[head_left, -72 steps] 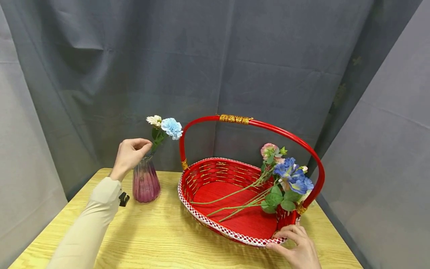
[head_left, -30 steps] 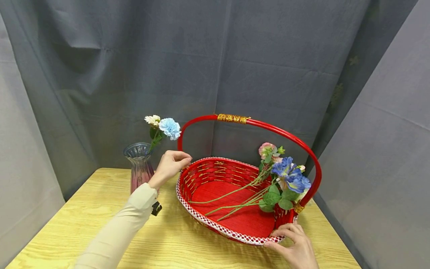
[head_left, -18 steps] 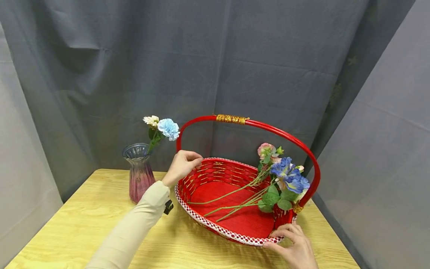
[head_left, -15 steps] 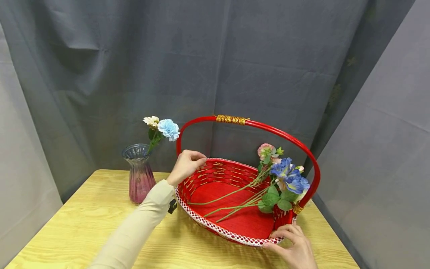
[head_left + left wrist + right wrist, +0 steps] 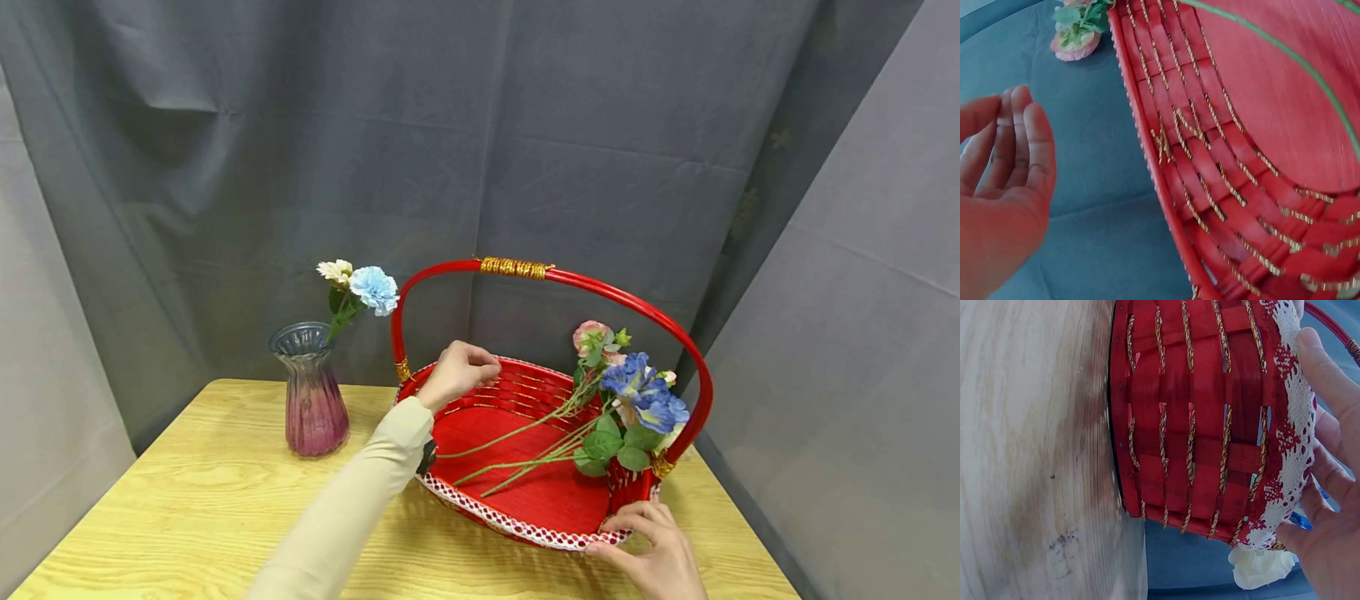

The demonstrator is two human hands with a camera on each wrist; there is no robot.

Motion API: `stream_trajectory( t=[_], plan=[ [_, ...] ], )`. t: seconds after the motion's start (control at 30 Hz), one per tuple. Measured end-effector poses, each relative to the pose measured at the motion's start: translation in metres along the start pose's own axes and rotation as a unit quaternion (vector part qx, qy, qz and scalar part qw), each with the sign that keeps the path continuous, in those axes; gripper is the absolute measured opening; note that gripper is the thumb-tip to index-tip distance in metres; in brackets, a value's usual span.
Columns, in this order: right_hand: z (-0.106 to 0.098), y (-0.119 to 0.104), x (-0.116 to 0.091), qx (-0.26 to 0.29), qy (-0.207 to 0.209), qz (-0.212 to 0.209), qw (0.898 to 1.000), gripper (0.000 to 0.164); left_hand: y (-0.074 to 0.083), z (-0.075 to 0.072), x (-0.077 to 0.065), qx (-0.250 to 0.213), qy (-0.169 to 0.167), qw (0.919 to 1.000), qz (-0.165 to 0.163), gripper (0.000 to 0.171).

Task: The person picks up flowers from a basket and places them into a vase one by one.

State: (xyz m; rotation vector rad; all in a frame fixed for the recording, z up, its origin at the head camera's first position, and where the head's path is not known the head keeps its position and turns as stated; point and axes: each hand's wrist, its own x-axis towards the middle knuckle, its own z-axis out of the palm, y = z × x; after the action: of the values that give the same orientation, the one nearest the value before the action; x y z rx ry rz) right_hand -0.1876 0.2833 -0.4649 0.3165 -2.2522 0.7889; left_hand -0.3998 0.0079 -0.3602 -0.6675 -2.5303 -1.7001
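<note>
My left hand [image 5: 459,375] hovers over the far left part of a red woven basket [image 5: 558,504]. Its fingers are loosely bent with nothing between them, as the left wrist view also shows beside the basket wall [image 5: 1172,112]. At the near right corner, my right hand [image 5: 660,550] grips the basket's white lace rim [image 5: 1300,425], thumb outside and fingers over the edge. Inside the basket lie a blue iris [image 5: 645,396], a pink flower [image 5: 591,337] and green leaves [image 5: 603,446], heads toward the right end, with long stems [image 5: 517,462] pointing left.
Left of the basket stands a blue-to-purple ribbed glass vase [image 5: 317,408] holding a light blue carnation [image 5: 375,290] and a white flower [image 5: 334,271]. The basket's tall red handle [image 5: 622,297] arches overhead. A grey curtain [image 5: 360,150] hangs behind the wooden table [image 5: 187,500].
My left hand has moved right from the flower stems at the vase mouth, past the basket's left end, to over the basket. My right hand keeps its grip on the rim.
</note>
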Motion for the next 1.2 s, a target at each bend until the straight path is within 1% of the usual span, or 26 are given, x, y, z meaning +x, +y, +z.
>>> stream_trajectory(
  t=[0.07, 0.17, 0.27, 0.47, 0.6, 0.7, 0.73, 0.8, 0.87, 0.93, 0.97, 1.0, 1.1, 1.2],
  plan=[
    [0.000, 0.000, 0.000, 0.000, 0.002, -0.002, 1.000, 0.038, -0.002, 0.007, 0.003, -0.010, -0.016, 0.9998, -0.005, 0.010],
    [0.000, 0.000, 0.001, 0.002, 0.004, -0.017, 1.000, 0.038, -0.005, 0.018, 0.007, -0.021, -0.024, 0.9993, -0.017, 0.008],
    [0.001, 0.000, 0.001, 0.004, 0.002, -0.025, 1.000, 0.038, -0.007, 0.028, 0.011, -0.027, -0.020, 0.9990, -0.030, 0.008],
    [0.001, 0.001, 0.004, 0.004, -0.003, -0.006, 1.000, 0.038, -0.009, 0.050, 0.023, -0.028, -0.008, 0.9985, -0.047, 0.010],
    [0.000, 0.000, 0.008, 0.003, 0.001, -0.006, 1.000, 0.039, -0.013, 0.064, 0.030, -0.028, -0.013, 0.9983, -0.050, 0.010],
    [0.000, 0.001, 0.009, -0.001, 0.001, -0.013, 1.000, 0.038, -0.019, 0.073, 0.031, -0.010, -0.033, 0.9973, -0.064, 0.012],
    [0.000, 0.002, 0.009, -0.005, 0.000, -0.016, 1.000, 0.038, -0.020, 0.076, 0.031, 0.003, -0.038, 0.9969, -0.069, 0.012],
    [-0.001, 0.003, 0.007, -0.006, -0.001, -0.021, 1.000, 0.038, -0.022, 0.080, 0.030, 0.045, -0.050, 0.9949, -0.074, 0.013],
    [-0.001, 0.004, 0.006, -0.004, 0.000, -0.021, 1.000, 0.038, -0.022, 0.084, 0.029, 0.087, -0.060, 0.9917, -0.072, 0.014],
    [-0.002, 0.005, 0.004, -0.003, 0.003, -0.020, 1.000, 0.039, -0.020, 0.086, 0.027, 0.125, -0.071, 0.9878, -0.060, 0.015],
    [-0.002, 0.005, 0.003, -0.001, 0.006, -0.018, 1.000, 0.040, -0.020, 0.086, 0.027, 0.137, -0.079, 0.9860, -0.055, 0.016],
    [-0.001, 0.005, 0.003, -0.002, 0.008, -0.017, 1.000, 0.041, -0.020, 0.087, 0.026, 0.144, -0.087, 0.9844, -0.050, 0.016],
    [0.001, 0.005, 0.001, -0.007, 0.007, -0.015, 1.000, 0.042, -0.022, 0.087, 0.022, 0.153, -0.102, 0.9816, -0.051, 0.016],
    [0.003, 0.005, 0.000, -0.009, 0.002, -0.012, 1.000, 0.042, -0.027, 0.086, 0.019, 0.146, -0.097, 0.9826, -0.060, 0.013]
  ],
)
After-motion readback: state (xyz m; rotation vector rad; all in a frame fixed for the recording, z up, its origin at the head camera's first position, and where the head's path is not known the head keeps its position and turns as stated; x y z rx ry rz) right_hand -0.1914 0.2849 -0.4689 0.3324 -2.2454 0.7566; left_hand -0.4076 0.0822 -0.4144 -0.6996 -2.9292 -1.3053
